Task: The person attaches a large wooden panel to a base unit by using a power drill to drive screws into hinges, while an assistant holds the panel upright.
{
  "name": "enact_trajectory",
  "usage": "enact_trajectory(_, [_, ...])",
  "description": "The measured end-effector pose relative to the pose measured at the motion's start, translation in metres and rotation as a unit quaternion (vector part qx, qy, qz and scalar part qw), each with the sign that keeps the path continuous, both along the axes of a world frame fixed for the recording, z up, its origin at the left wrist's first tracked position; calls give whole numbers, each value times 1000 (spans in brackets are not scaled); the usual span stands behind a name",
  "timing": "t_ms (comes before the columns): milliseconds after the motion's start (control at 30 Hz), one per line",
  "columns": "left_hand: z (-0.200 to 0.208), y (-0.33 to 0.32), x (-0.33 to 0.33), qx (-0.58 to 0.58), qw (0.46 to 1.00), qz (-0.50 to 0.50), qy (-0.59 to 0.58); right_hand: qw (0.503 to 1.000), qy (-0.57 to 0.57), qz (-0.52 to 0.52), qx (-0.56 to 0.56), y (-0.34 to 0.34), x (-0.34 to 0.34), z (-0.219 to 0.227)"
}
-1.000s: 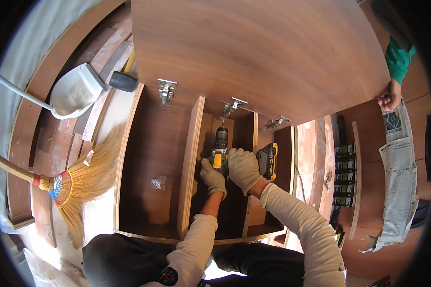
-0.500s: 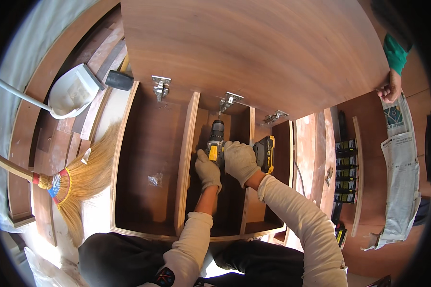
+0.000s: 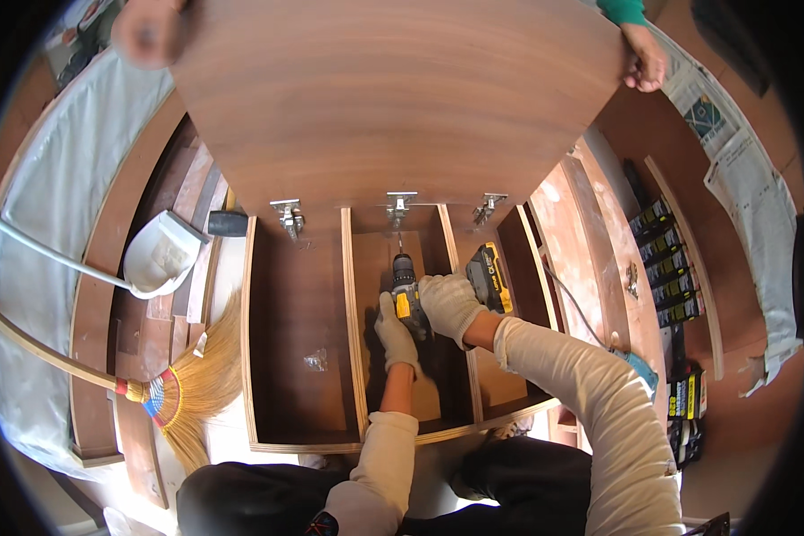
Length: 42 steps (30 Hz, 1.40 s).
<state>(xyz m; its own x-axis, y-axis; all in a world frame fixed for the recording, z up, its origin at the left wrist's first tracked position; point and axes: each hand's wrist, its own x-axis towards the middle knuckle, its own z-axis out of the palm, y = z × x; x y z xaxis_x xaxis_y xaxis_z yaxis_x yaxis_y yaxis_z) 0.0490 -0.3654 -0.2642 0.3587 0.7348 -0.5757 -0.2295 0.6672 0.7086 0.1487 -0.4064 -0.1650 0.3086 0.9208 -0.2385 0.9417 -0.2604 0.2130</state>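
A black and yellow cordless drill [image 3: 408,290] points away from me over the middle compartment of a wooden cabinet [image 3: 353,339]. Its bit reaches toward the middle metal hinge [image 3: 400,207]. My gloved right hand [image 3: 451,306] wraps around the drill's grip, with the battery sticking out to the right. My gloved left hand [image 3: 394,335] is closed around the drill's body from the left. Two more hinges, a left one [image 3: 288,217] and a right one [image 3: 489,208], sit along the edge of a large wooden door panel [image 3: 393,107].
A co-worker's hands, one at the upper right [image 3: 645,58] and a blurred one at the upper left [image 3: 147,34], hold the panel. A straw broom [image 3: 196,384], dustpan [image 3: 163,255] and mallet [image 3: 228,223] lie left. A small plastic bag [image 3: 316,360] rests in the left compartment.
My view has turned, so the cabinet and panel look straighter. A second co-worker hand now shows at the upper left. Both my hands still grip the drill, its bit still toward the middle hinge.
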Motion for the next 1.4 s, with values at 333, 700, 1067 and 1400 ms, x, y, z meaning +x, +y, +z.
enact_trajectory(333, [6, 9, 24, -1, 1000, 5, -27, 1000, 1, -7, 24, 1, 20, 5])
enact_trajectory(700, [-26, 18, 34, 13, 999, 24, -36, 999, 1, -3, 34, 7, 28, -10])
enact_trajectory(1067, [-14, 14, 35, 12, 999, 3, -32, 998, -45, -18, 38, 12, 33, -30])
enact_trajectory(1400, [-89, 24, 44, -48, 993, 69, -86, 992, -109, -61, 14, 37, 9, -56])
